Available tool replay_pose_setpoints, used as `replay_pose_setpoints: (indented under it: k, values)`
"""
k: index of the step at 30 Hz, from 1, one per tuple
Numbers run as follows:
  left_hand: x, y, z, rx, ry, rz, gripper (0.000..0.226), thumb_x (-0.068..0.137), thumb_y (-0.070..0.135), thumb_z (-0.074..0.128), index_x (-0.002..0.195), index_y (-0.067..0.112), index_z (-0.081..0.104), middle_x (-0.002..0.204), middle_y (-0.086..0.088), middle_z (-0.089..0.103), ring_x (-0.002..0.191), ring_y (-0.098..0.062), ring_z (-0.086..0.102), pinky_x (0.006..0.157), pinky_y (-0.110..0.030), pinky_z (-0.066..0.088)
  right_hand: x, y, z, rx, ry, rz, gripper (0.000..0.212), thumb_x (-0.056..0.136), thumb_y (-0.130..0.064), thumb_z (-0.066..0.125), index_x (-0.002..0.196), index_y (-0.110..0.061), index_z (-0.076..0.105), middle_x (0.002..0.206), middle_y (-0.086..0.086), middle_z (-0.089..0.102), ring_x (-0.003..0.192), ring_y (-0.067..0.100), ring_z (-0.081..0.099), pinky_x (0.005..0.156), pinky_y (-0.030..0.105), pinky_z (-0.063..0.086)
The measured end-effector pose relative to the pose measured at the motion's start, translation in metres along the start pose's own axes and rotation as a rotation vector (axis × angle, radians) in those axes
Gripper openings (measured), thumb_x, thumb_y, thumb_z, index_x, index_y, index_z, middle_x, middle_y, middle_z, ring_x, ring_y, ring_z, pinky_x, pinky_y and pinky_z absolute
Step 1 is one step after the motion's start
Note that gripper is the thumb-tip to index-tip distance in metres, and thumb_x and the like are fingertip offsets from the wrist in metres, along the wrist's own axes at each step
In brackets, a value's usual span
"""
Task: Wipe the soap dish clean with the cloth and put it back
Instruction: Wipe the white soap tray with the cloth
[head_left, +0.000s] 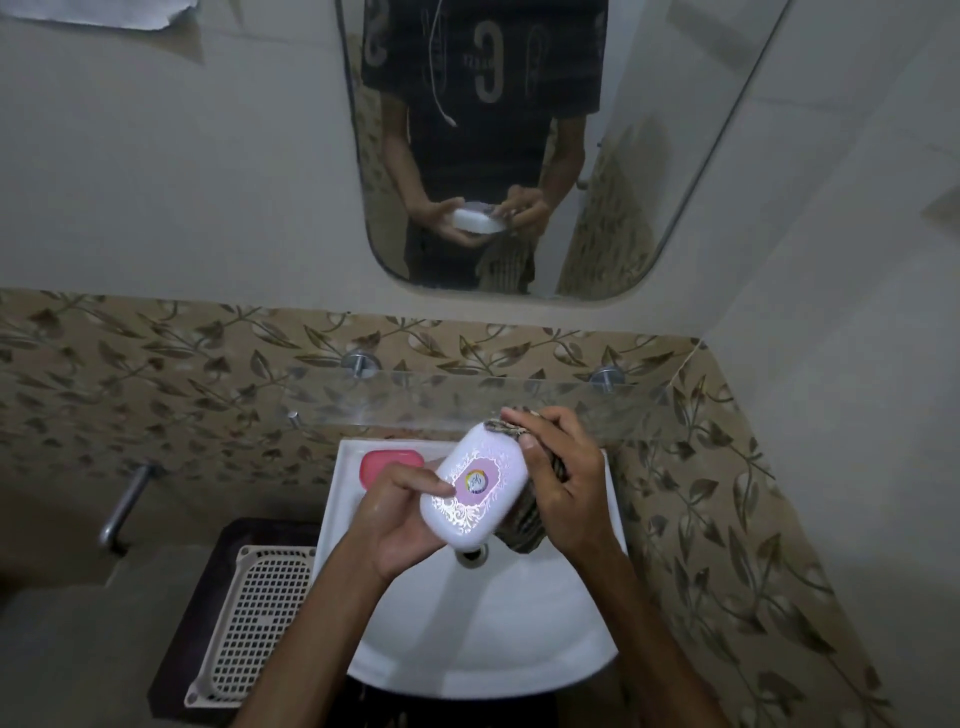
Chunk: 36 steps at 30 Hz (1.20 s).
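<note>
I see the left hand (402, 519) gripping the white soap dish (475, 486) above the white sink (483, 639), thumb on its pink label. The right hand (563, 480) clutches the striped cloth (522, 527) against the dish's far end — a pink soap bar (390, 465) lies on the sink's back corner.

Materials and finishes at the basin

Glossy white plastic on the dish (475, 493), smooth, with shiny silver print and a matt pink label. Soft woven cloth (522, 527), striped, rough in look. Glazed white ceramic on the sink (483, 639), very smooth and reflecting. Waxy matt pink on the soap (390, 464). Clear glass on the shelf (467, 400), with polished metal holders. Dull metal on the tap (124, 506). Matt cream plastic on the perforated tray (254, 618). Glossy leaf-pattern tiles (156, 374); smooth mirror (519, 156) above.
</note>
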<state>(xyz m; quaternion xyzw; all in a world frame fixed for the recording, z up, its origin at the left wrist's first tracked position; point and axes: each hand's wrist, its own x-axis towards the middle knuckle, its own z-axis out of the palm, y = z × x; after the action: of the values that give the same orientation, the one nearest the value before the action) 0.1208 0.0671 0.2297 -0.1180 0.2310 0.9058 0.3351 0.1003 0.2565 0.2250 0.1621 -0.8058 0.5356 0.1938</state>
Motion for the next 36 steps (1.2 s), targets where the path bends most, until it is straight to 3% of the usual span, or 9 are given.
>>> replay_pose_setpoints:
  k: [3, 6, 10, 16, 20, 25, 29, 34, 36]
  values:
    - [-0.003, -0.004, 0.009, 0.087, 0.049, -0.023, 0.045, 0.078, -0.012, 0.044, 0.117, -0.013, 0.067, 0.117, -0.028, 0.068, 0.098, -0.039, 0.072, 0.084, -0.043, 0.061, 0.002, -0.005, -0.001, -0.003, -0.017, 0.004, 0.034, 0.1, -0.008, 0.055, 0.131, -0.007, 0.069, 0.119, 0.004, 0.07, 0.111, 0.016, 0.067, 0.093, 0.023, 0.051]
    - [-0.003, -0.008, 0.02, 0.09, 0.156, 0.097, 0.033, 0.084, -0.008, 0.054, 0.115, -0.012, 0.066, 0.106, -0.025, 0.071, 0.086, -0.034, 0.074, 0.074, -0.04, 0.063, 0.002, -0.01, 0.0, 0.054, 0.02, 0.149, 0.029, 0.1, -0.018, 0.056, 0.128, -0.015, 0.062, 0.121, -0.004, 0.067, 0.113, 0.008, 0.064, 0.095, 0.018, 0.049]
    - [0.005, -0.009, 0.031, -0.065, 0.222, 0.258, 0.034, 0.083, 0.0, 0.061, 0.114, -0.009, 0.072, 0.11, -0.022, 0.073, 0.091, -0.031, 0.074, 0.088, -0.041, 0.06, 0.003, -0.007, 0.009, 0.005, 0.093, 0.17, 0.014, 0.101, -0.017, 0.063, 0.111, -0.013, 0.071, 0.117, 0.002, 0.058, 0.115, 0.003, 0.058, 0.097, 0.012, 0.044]
    - [0.012, 0.002, 0.027, -0.235, 0.267, 0.325, 0.046, 0.089, 0.005, 0.06, 0.133, -0.007, 0.06, 0.119, -0.025, 0.069, 0.095, -0.033, 0.073, 0.086, -0.045, 0.06, -0.03, -0.022, 0.029, -0.001, 0.122, 0.107, 0.016, 0.097, -0.006, 0.07, 0.111, -0.009, 0.077, 0.109, 0.0, 0.065, 0.106, 0.005, 0.065, 0.087, 0.014, 0.05]
    - [0.012, -0.014, 0.04, -0.229, 0.235, 0.275, 0.033, 0.084, 0.002, 0.059, 0.113, -0.011, 0.068, 0.109, -0.028, 0.073, 0.085, -0.034, 0.077, 0.077, -0.046, 0.063, 0.004, -0.008, 0.022, 0.129, 0.228, 0.266, 0.022, 0.096, -0.004, 0.07, 0.106, -0.022, 0.077, 0.107, 0.0, 0.069, 0.102, 0.006, 0.068, 0.087, 0.019, 0.051]
    - [0.015, -0.004, 0.028, -0.267, 0.257, 0.316, 0.041, 0.086, 0.005, 0.06, 0.125, -0.007, 0.06, 0.108, -0.027, 0.071, 0.087, -0.033, 0.075, 0.08, -0.044, 0.062, -0.023, -0.019, 0.024, 0.122, 0.058, 0.145, 0.019, 0.096, -0.004, 0.07, 0.108, -0.017, 0.079, 0.108, 0.001, 0.068, 0.105, 0.011, 0.067, 0.088, 0.018, 0.052]
    - [0.016, -0.014, 0.033, -0.216, 0.278, 0.327, 0.025, 0.094, 0.0, 0.055, 0.115, -0.008, 0.065, 0.102, -0.025, 0.075, 0.082, -0.03, 0.077, 0.074, -0.04, 0.064, -0.006, -0.007, 0.023, 0.148, 0.138, 0.309, 0.019, 0.098, -0.005, 0.069, 0.107, -0.018, 0.079, 0.106, 0.002, 0.07, 0.101, 0.01, 0.069, 0.086, 0.021, 0.051]
    - [0.025, -0.002, 0.029, -0.249, 0.315, 0.319, 0.025, 0.093, 0.011, 0.061, 0.117, 0.003, 0.059, 0.09, -0.016, 0.062, 0.075, -0.027, 0.063, 0.063, -0.031, 0.06, -0.044, -0.029, 0.038, 0.04, 0.066, 0.059, 0.019, 0.092, 0.0, 0.072, 0.104, -0.012, 0.081, 0.103, 0.002, 0.065, 0.098, 0.01, 0.066, 0.085, 0.018, 0.051]
    - [0.028, -0.005, 0.034, -0.255, 0.296, 0.33, 0.027, 0.093, 0.011, 0.063, 0.119, 0.004, 0.058, 0.087, -0.016, 0.064, 0.075, -0.025, 0.064, 0.064, -0.031, 0.06, -0.043, -0.023, 0.042, -0.004, 0.132, 0.056, 0.025, 0.09, 0.006, 0.073, 0.105, -0.012, 0.081, 0.103, 0.004, 0.064, 0.098, 0.007, 0.065, 0.084, 0.016, 0.05]
